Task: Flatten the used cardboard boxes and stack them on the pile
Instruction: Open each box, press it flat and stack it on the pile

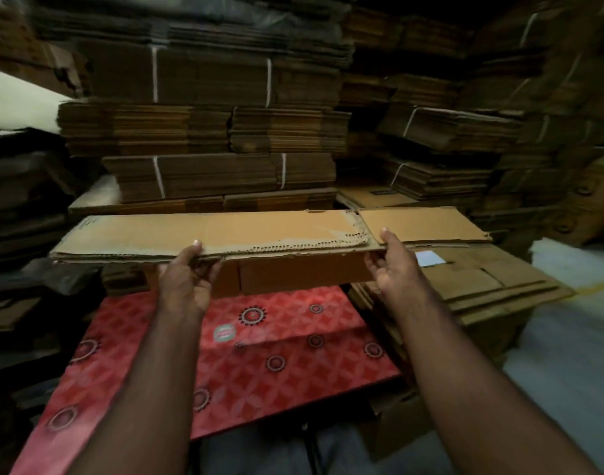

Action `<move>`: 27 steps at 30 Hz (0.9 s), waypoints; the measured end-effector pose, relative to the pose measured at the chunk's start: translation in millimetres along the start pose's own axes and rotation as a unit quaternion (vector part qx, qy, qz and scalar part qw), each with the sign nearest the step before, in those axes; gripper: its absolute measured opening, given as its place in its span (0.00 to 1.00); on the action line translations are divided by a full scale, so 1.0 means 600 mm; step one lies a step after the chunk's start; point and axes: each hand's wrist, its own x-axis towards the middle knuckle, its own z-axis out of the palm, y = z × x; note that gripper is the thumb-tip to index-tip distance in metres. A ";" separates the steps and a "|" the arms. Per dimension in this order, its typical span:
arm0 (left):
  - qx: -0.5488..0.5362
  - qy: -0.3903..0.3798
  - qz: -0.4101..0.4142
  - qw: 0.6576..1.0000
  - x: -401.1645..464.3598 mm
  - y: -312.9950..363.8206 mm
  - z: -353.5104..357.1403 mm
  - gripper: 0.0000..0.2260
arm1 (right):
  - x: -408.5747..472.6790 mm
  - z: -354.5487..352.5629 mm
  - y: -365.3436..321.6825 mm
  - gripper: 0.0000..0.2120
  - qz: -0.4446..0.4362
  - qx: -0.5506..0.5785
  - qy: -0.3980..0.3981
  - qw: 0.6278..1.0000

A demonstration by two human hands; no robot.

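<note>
At nine o'clock from the centre of the view, the flattened box [204,234] juts out past the left hand [186,279], its corner unsupported and its edge frayed. This is a wide, thin slab of several corrugated layers held level in the air, over the red patterned sheet [259,354] at six o'clock. The left hand pinches the near edge, thumb on top and fingers curled beneath. Toward three o'clock the right hand [391,265] does the same, thumb on the upper face, fingers under the slab.

Judged from its look, the board should be light and fairly stiff along its length, though the layers are loose (the ragged, torn edge near the right thumb shows them slipping out of line), so they may fan or slide if tilted. A hold nearer the two ends, clamping all layers together, would probably steady it better than the present close-set grip.

At twelve o'clock stand tied bundles [204,176] of flat cardboard; at three o'clock lies a lower pile [482,286], which looks the likelier place to set it.
</note>
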 end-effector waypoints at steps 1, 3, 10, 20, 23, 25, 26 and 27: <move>-0.001 -0.007 -0.006 1.000 0.005 -0.027 0.028 0.13 | 0.019 -0.017 -0.023 0.13 -0.008 0.002 0.006 1.000; -0.006 -0.014 -0.017 1.000 0.019 -0.090 0.087 0.16 | 0.066 -0.054 -0.073 0.14 -0.013 0.005 0.013 1.000; -0.038 -0.037 -0.063 0.997 0.053 -0.354 0.345 0.26 | 0.286 -0.184 -0.274 0.11 -0.073 0.022 0.030 0.997; -0.029 0.053 -0.168 0.984 -0.004 -0.775 0.501 0.15 | 0.587 -0.402 -0.345 0.16 0.038 -0.029 0.021 0.999; 0.094 0.026 -0.291 0.952 -0.034 -0.881 0.446 0.19 | 0.637 -0.454 -0.247 0.22 0.107 -0.085 0.061 0.989; 0.169 0.033 -0.328 0.929 -0.031 -0.911 0.402 0.22 | 0.661 -0.482 -0.188 0.33 0.121 -0.109 0.084 0.983; 0.182 0.061 -0.322 0.927 -0.023 -0.910 0.379 0.19 | 0.673 -0.494 -0.169 0.36 0.124 -0.118 0.097 0.980; 0.183 0.098 -0.306 0.929 -0.009 -0.903 0.355 0.16 | 0.682 -0.503 -0.156 0.36 0.126 -0.122 0.119 0.977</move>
